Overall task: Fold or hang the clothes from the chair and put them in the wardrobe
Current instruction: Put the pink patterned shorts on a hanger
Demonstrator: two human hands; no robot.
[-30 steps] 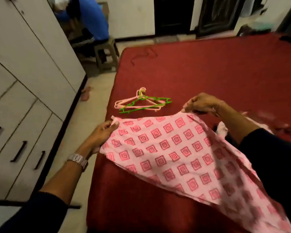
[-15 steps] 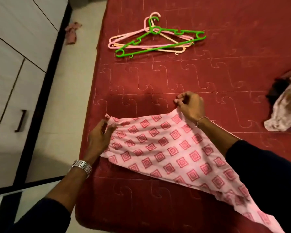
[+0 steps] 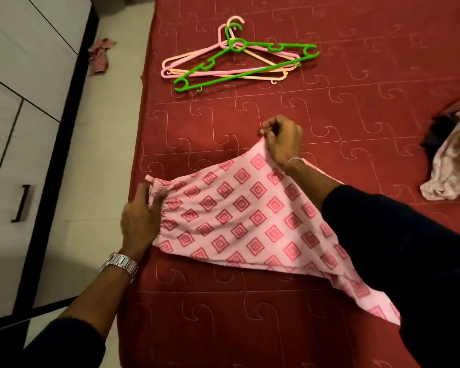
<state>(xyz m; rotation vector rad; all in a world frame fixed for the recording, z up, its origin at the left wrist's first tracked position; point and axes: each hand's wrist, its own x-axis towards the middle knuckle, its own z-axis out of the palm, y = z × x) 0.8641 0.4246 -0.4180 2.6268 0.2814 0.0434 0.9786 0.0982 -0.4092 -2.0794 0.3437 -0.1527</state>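
**Garment lowered onto the bed for folding**

The pink garment [image 3: 239,221] now lies mostly flat near the bed's [image 3: 250,328] left edge, where a second ago it was held up in the air above it. That suggests the spreading step is nearly done and folding can begin; nothing has reached the wardrobe [image 3: 24,128] yet.

The right hand [image 3: 283,142] pinches the garment's far corner, fingers curled on the cloth and lifting it slightly off the bed. The left hand [image 3: 141,216] sits at the gathered waistband by the left edge; its fingers curve over the cloth and seem to hold it, though the grip is partly hidden. The garment's tail runs under the right sleeve toward the bed's near edge.

The hangers [image 3: 237,59], green on top of pink and peach ones, lie untouched toward the bed's far side. More clothes [image 3: 452,166] wait at the right edge. A rag [image 3: 100,55] lies on the floor.

No brand, label or writing is readable.
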